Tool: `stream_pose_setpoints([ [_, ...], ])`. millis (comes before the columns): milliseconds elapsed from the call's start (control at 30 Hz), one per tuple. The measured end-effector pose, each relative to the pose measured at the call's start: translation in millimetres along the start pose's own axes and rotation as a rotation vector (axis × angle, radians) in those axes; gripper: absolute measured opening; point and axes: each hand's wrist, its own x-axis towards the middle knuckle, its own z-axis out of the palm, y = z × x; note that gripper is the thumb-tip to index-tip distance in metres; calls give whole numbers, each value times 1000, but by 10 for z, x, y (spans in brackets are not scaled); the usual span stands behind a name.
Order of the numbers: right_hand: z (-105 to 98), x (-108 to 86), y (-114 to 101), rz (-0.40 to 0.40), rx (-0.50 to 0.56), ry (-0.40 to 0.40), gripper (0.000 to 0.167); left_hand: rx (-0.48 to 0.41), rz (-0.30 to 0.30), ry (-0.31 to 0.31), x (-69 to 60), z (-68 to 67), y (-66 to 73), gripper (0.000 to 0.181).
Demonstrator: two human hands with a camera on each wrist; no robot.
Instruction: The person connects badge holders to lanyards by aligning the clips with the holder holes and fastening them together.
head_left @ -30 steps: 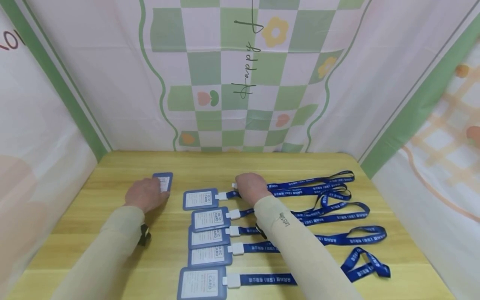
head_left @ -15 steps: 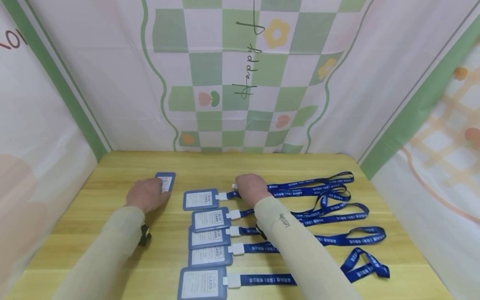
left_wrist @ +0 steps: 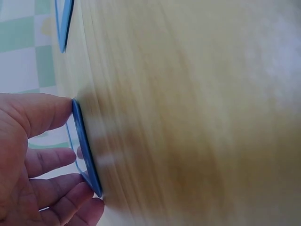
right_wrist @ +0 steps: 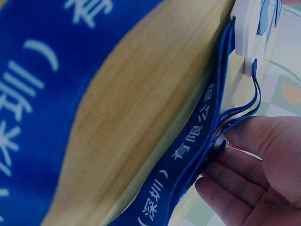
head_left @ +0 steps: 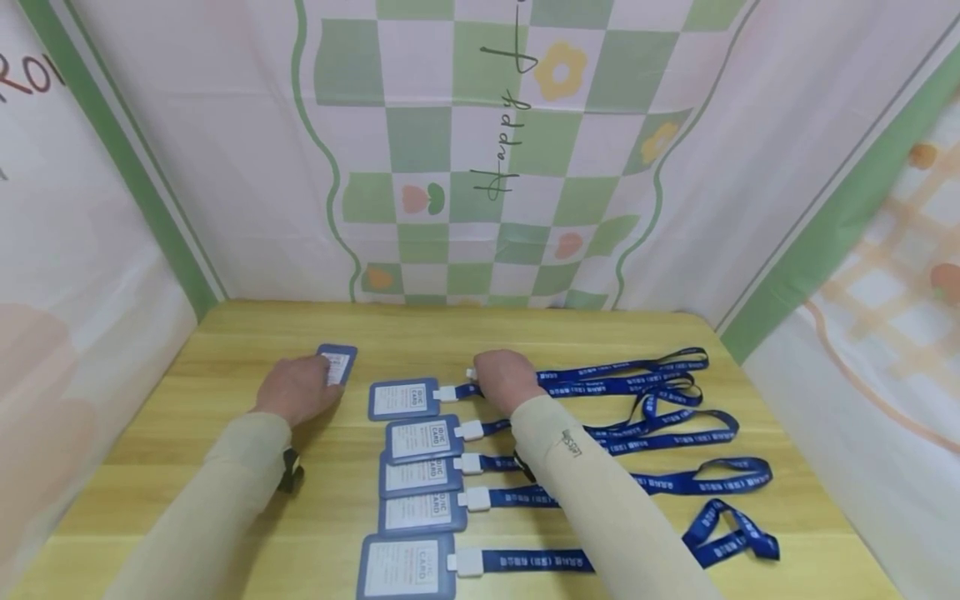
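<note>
My left hand [head_left: 296,389] holds a blue-framed ID card holder [head_left: 339,364] at the back left of the table. In the left wrist view its thumb and fingers grip opposite edges of that card holder [left_wrist: 87,148], which stands close to the wood. At the back middle, my right hand [head_left: 507,379] pinches a blue lanyard [right_wrist: 228,127] between thumb and fingers. The white clip [head_left: 470,373] of that lanyard pokes out left of the hand. Just below lies another card holder [head_left: 403,399], joined to a lanyard by a white clip.
Several card holders with lanyards lie in a column toward the front, including a front one [head_left: 407,567]; some overlap. Lanyard loops [head_left: 716,422] spread to the right. The wooden table [head_left: 187,467] is bounded by patterned cloth walls [head_left: 480,142] at the back and sides.
My left hand and its card holder have shifted slightly to the right. The right hand has stayed almost in place on the lanyard. The head view has turned slightly.
</note>
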Motion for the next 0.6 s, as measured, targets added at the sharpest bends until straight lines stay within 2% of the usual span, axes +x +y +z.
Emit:
stream_pose_setpoints([
  [600,37,0,26,-10,2,24,11,-31,65,1,44,-9,18,24],
])
